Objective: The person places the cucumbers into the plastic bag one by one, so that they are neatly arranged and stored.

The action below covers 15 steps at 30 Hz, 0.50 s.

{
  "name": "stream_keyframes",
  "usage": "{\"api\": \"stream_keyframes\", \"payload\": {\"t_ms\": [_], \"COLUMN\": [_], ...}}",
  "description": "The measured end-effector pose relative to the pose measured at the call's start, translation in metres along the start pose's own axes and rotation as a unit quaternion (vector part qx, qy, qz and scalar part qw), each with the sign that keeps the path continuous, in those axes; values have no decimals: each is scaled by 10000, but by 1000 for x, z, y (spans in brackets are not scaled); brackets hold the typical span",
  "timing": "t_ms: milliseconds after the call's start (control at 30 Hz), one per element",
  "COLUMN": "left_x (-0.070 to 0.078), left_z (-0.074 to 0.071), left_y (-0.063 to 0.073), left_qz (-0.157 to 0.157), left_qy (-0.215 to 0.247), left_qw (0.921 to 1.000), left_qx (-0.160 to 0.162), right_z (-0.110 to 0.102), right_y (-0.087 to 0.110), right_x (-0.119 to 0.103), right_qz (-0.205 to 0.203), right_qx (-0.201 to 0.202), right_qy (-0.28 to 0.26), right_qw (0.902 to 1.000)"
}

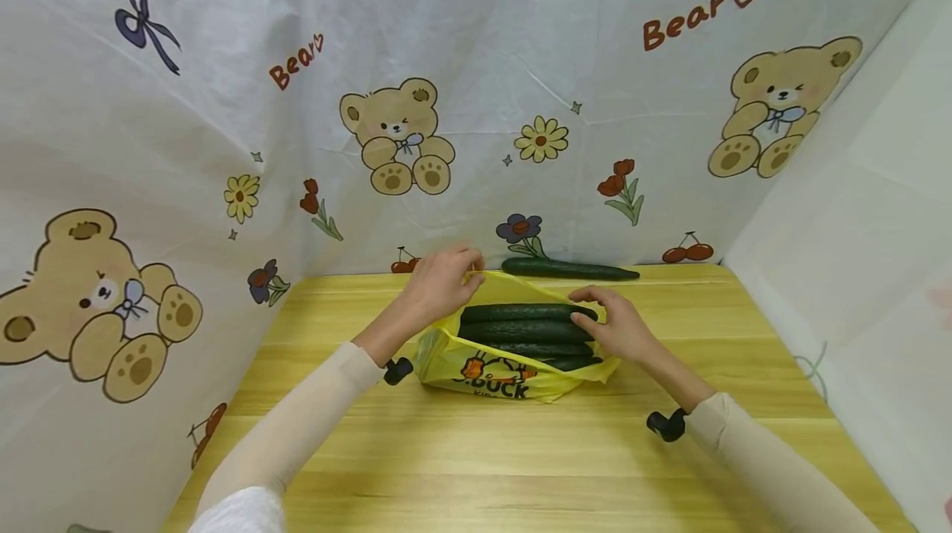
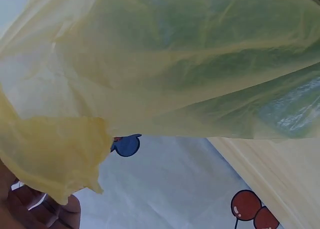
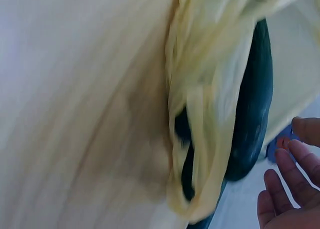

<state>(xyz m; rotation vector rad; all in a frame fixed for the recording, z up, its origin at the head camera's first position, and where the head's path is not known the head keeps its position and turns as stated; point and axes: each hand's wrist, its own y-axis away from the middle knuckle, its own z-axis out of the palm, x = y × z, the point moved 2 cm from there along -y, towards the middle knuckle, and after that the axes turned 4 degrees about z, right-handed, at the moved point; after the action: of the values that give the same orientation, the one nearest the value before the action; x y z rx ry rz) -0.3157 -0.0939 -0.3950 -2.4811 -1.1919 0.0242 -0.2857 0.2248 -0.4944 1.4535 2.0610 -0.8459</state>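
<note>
A yellow plastic bag printed with a cartoon duck lies on its side with its mouth gaping. Several dark green cucumbers are stacked inside it. My left hand pinches the bag's upper rim at the left; in the left wrist view the yellow film hides part of those fingers. By the right end of the cucumbers hovers my right hand. Its fingers are spread and loosely bent in the right wrist view, apart from the nearest cucumber. Another cucumber lies behind the bag.
The light wooden table ends at a back wall hung with white cloth printed with bears and flowers. A white side panel stands at the right. A thin cord hangs against that panel.
</note>
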Motion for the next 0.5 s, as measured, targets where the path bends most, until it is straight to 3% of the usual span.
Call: {"api": "stream_keyframes", "payload": {"t_ms": [333,500], "left_x": [1,5], "left_z": [-3,1], "left_y": [24,34], "left_qz": [-131,-290], "left_qy": [-131,-314], "left_qw": [9994,9979], "left_qx": [305,482], "right_z": [-30,-48], "right_y": [-18,-31], "right_x": [56,86], "right_qz": [611,860], "right_qx": [49,330], "right_qy": [-14,174], "right_qw": [9981,9956]}}
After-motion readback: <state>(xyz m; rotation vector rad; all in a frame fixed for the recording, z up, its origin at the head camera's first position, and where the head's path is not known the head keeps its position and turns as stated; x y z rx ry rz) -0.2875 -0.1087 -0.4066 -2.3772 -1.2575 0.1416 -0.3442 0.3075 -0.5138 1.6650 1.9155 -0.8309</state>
